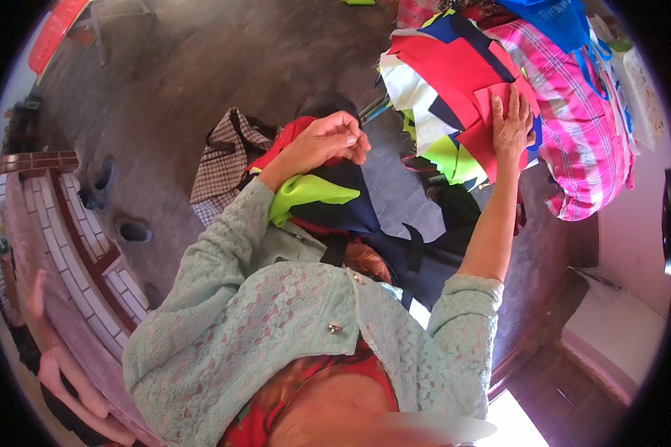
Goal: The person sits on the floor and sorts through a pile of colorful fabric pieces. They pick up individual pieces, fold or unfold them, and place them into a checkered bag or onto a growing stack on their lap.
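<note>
Right hand [512, 132] lies flat, released, on far-right red fabric [451, 74]. Left hand [328, 143] curls; grip cannot be told. Step: probably piece selection; next requires pinching 1 layer.

Our right hand [511, 128] lies flat, fingers spread, on red cloth [443, 71] atop a pile [431, 127] of coloured pieces toward two o'clock. At twelve our left hand [324, 141] is half curled, its palm hidden from us. A lime cloth [312, 195] drapes near that wrist, toward eleven; a checked cloth [222, 160] lies at ten. Right of the pile, pink plaid [581, 134] bulges between two and three. At nine we see a shoe [134, 229] on the floor [164, 74] beside a tiled ledge [71, 238].
</note>
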The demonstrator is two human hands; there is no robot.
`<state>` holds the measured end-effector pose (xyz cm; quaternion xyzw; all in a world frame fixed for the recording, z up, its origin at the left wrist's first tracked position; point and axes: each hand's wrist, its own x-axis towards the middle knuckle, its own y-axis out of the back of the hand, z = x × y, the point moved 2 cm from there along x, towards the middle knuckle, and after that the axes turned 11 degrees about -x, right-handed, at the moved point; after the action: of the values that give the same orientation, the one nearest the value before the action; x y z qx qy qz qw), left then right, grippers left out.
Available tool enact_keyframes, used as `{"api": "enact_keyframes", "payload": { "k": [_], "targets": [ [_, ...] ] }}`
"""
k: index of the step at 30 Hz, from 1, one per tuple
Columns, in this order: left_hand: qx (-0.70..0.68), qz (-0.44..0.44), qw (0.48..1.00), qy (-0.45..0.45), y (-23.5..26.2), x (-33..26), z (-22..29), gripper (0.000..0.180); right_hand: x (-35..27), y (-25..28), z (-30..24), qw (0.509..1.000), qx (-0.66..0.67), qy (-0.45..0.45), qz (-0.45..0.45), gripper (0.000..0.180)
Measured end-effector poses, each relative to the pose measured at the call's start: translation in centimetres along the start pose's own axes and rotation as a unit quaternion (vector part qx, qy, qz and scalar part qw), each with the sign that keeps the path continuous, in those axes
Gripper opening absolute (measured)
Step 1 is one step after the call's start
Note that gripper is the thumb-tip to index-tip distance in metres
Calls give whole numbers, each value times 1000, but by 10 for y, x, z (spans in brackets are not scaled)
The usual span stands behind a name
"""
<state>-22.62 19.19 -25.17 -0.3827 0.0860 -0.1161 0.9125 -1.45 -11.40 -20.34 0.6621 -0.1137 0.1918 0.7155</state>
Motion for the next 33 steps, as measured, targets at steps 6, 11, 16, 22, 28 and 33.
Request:
{"api": "enact_keyframes", "payload": {
  "k": [6,11,16,22,28,33],
  "targets": [
    [32,-17,999,-4,-3,5,1,7,6,-22,19,999,-45,14,-7,70],
    [18,-13,1000,2,0,1,1,7,-13,26,-3,990,103,65,70,71],
    [-6,-7,1000,1,6,0,1,8,-106,108,-91,865,462,165,-108,56],
    [-119,-9,993,-3,-1,3,1,14,-202,130,-187,785,406,450,-129,77],
    [-192,-67,978,-40,22,9,2,24,-226,100,-213,826,337,434,-127,66],
    [-280,-39,943,-174,40,-14,38,26,-231,89,-212,833,367,400,-106,59]
  ]
}}
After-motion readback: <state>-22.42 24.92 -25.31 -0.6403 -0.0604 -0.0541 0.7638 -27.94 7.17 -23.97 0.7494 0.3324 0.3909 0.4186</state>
